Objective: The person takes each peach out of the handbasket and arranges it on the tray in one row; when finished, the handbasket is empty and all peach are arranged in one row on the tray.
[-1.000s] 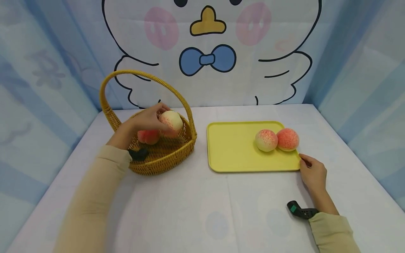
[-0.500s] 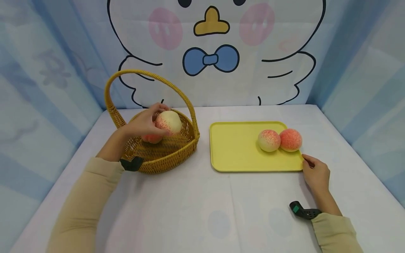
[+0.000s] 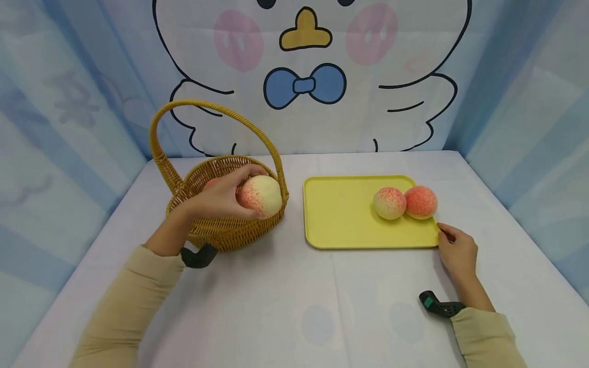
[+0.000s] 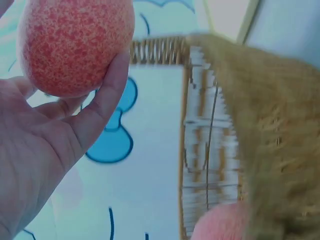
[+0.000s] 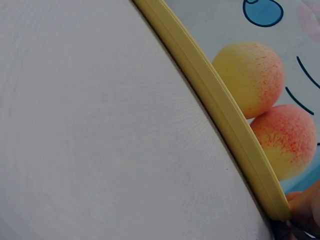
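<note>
My left hand [image 3: 220,200] grips a pale yellow peach [image 3: 265,197] with a red-speckled side, thumb and fingers round it. It is over the front right part of a wicker basket [image 3: 225,235]. Another, redder peach [image 3: 211,182] lies inside the basket, mostly hidden behind the hand; its top shows in the left wrist view. With the fingertips, my right hand [image 3: 460,254] pinches the near right corner of a yellow tray [image 3: 338,217]. On the tray's right side, a speckled peach [image 3: 389,203] and a redder peach [image 3: 421,202] touch each other.
The basket's tall arched handle [image 3: 221,109] rises above the left forearm. A pale cloth covers the table [image 3: 276,306], and a gap separates basket and tray. Behind stands a printed curtain [image 3: 322,128]. Each wrist wears a black device, such as the right wrist camera [image 3: 439,305].
My left hand has lifted the peach out of the basket's hollow and brought it forward and right, over the front rim. The right hand stays at the tray corner.
</note>
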The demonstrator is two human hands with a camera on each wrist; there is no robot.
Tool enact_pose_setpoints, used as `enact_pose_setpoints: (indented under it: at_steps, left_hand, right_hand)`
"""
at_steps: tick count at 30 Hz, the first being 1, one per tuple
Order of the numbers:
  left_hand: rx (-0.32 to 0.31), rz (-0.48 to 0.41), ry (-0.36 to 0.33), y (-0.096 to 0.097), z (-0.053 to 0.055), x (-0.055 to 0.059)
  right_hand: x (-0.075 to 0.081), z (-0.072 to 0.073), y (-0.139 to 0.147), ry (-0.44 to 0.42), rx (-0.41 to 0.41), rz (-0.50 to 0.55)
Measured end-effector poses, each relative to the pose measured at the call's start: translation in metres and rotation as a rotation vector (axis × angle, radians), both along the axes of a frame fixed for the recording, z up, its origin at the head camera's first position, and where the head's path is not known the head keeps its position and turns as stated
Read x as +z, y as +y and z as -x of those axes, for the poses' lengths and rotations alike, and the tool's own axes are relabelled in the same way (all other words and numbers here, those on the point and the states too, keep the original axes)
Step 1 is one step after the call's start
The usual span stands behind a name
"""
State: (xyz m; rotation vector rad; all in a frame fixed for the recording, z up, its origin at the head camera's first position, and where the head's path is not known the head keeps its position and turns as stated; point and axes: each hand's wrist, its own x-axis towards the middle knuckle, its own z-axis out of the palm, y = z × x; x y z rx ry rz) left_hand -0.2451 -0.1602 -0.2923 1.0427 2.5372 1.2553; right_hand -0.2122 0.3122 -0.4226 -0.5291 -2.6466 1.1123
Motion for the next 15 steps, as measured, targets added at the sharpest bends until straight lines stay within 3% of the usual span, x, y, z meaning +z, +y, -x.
enact_pose_setpoints:
  at_steps: [8, 15]
  left_hand:
    - [-0.063, -0.029, 0.011, 0.030, -0.002, -0.009]
    - [-0.082, -0.046, -0.014, 0.061, -0.001, -0.025]
  right_hand:
    - [-0.001, 0.000, 0.000, 0.012, -0.001, 0.001]
    - [0.001, -0.001, 0.000, 0.016, 0.002, 0.001]
